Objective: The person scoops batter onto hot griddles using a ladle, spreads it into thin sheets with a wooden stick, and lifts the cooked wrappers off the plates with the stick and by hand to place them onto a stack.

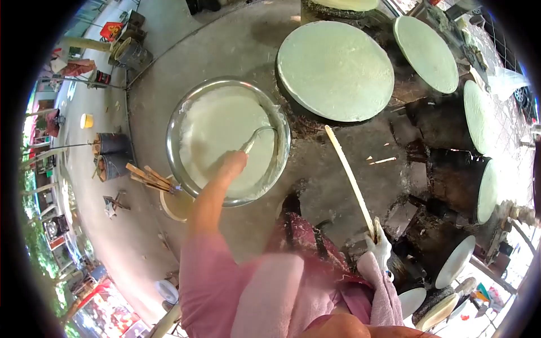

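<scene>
My bare left hand [234, 165] is closed around the handle of a ladle [260, 133] over a wide metal basin [173, 115]. The basin holds a pale, creamy liquid [225, 121], and the ladle's far end cannot be made out clearly in it. In a white glove, my right hand [380, 247] grips the lower end of a long wooden stick [349, 173]. The stick slants up and left, its tip just below a large round griddle [335, 70] covered with a smooth pale layer. Nothing shows between the stick's tip and the griddle.
More pale-topped rounds, such as one at the upper right [426, 53] and one at the right [479, 116], curve around dark stoves. Beside the basin stands a bucket [176, 206] with several wooden sticks [151, 177]. Two dark containers [114, 156] and a yellow cup [87, 120] stand farther left.
</scene>
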A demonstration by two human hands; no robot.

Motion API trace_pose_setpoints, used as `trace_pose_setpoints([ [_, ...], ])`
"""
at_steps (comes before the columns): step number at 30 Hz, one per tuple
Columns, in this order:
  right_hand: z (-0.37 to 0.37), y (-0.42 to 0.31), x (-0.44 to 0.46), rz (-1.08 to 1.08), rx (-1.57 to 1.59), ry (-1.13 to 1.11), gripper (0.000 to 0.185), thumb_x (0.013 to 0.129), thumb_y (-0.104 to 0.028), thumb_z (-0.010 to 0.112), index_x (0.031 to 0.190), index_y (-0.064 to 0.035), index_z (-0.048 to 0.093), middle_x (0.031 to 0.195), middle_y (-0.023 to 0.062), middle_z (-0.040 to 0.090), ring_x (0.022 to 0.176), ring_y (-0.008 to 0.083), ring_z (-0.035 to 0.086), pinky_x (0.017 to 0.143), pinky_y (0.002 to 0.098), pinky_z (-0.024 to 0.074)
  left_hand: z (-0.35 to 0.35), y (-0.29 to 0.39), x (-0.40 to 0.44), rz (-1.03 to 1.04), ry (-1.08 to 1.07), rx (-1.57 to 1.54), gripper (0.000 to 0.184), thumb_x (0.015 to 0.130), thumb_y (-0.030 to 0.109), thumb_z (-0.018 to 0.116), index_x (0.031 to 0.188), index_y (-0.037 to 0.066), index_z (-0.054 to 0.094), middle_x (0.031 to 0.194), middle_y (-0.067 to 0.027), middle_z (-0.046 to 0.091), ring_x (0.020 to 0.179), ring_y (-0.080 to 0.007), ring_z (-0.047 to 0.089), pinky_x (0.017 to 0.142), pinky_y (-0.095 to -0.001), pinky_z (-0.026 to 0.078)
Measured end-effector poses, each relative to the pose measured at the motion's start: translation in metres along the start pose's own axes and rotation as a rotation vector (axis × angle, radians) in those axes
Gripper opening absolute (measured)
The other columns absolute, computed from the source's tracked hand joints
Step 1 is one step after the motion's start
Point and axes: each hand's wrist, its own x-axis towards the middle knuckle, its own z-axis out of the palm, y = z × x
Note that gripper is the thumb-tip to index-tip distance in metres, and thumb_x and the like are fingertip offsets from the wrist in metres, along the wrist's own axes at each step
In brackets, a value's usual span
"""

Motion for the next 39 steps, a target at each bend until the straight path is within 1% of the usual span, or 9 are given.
trace_pose_setpoints([
  [6,0.040,0.017,-0.009,-0.009,0.190,-0.243,0.069,0.080,-0.018,0.079,0.142,-0.0239,0.050,0.130,0.0075,0.063,0.103,0.0181,0.067,0.089,0.0317,0.0513,0.063,0.030,-0.095,-0.441,-0.390,-1.501,0.038,0.093,0.046,0.062,0.085,0.009,0.058,0.065,-0.0020,0.055,0.046,-0.0152,0.048,0.046,-0.0308,0.041],
  [11,0.067,-0.023,-0.048,0.091,-0.207,-0.657,0.054,0.096,-0.044,0.053,0.146,-0.0253,0.043,0.111,0.0214,0.067,0.101,0.0393,0.064,0.088,0.0418,0.0487,0.092,0.094,-0.178,-0.350,-0.462,-2.374,0.039,0.096,0.046,0.058,0.093,0.007,0.054,0.057,0.0067,0.040,0.042,-0.0080,0.035,0.043,-0.0250,0.030],
  [14,0.104,0.029,-0.075,-0.058,-0.085,-0.737,0.051,0.098,-0.037,0.052,0.144,-0.0169,0.046,0.135,0.0145,0.058,0.120,0.0236,0.059,0.101,0.0288,0.0422,0.070,0.144,-0.216,-0.233,-0.307,-2.678,0.035,0.101,0.037,0.052,0.098,0.002,0.051,0.060,0.0082,0.038,0.042,-0.0048,0.033,0.043,-0.0214,0.026],
  [19,0.064,0.043,-0.116,-0.072,0.152,-0.727,0.051,0.095,-0.042,0.056,0.138,-0.0147,0.053,0.117,0.0216,0.066,0.111,0.0305,0.063,0.094,0.0346,0.0457,-0.010,0.192,-0.271,-0.303,0.160,-2.760,0.030,0.105,0.024,0.043,0.107,-0.006,0.048,0.062,0.0026,0.040,0.037,-0.0052,0.032,0.039,-0.0202,0.024],
  [26,0.013,0.055,-0.149,-0.618,0.667,-0.266,0.053,0.091,-0.011,0.061,0.141,0.0020,0.046,0.142,0.0123,0.053,0.128,0.0187,0.051,0.108,0.0281,0.0361,-0.150,0.163,-0.361,0.726,-0.136,-2.831,0.028,0.105,0.020,0.042,0.108,-0.007,0.047,0.061,0.0009,0.040,0.035,-0.0059,0.032,0.039,-0.0215,0.023],
  [29,0.028,0.091,-0.134,-0.265,0.965,-0.061,0.050,0.092,-0.009,0.061,0.140,-0.0012,0.050,0.124,0.0078,0.063,0.082,0.0071,0.060,0.070,0.0206,0.0493,-0.193,0.143,-0.327,0.563,0.162,-2.571,0.027,0.105,0.020,0.042,0.108,-0.006,0.048,0.062,0.0018,0.040,0.037,-0.0054,0.034,0.040,-0.0223,0.024],
  [32,0.002,0.076,-0.140,0.089,1.131,0.155,0.043,0.095,-0.013,0.062,0.138,-0.0145,0.056,0.076,-0.0098,0.055,0.055,0.0013,0.041,0.051,0.0176,0.0358,-0.234,0.146,-0.292,0.327,0.248,-2.433,0.029,0.104,0.027,0.046,0.103,-0.001,0.051,0.060,0.0039,0.039,0.041,-0.0047,0.036,0.040,-0.0241,0.028],
  [35,0.038,0.174,-0.100,-0.043,1.057,0.366,0.045,0.096,-0.008,0.060,0.140,-0.0052,0.052,0.101,-0.0001,0.062,0.075,0.0050,0.053,0.064,0.0190,0.0434,-0.239,0.210,-0.302,0.116,0.565,-1.754,0.031,0.103,0.032,0.048,0.097,0.001,0.053,0.058,0.0040,0.039,0.041,-0.0062,0.035,0.038,-0.0248,0.029],
  [39,0.046,0.207,-0.120,-0.042,1.110,0.552,0.048,0.097,-0.011,0.059,0.141,0.0012,0.047,0.134,0.0141,0.058,0.117,0.0159,0.056,0.100,0.0258,0.0424,-0.249,0.255,-0.288,0.319,0.262,-1.548,0.034,0.103,0.033,0.047,0.095,0.001,0.055,0.057,0.0025,0.040,0.038,-0.0077,0.032,0.035,-0.0246,0.026],
])
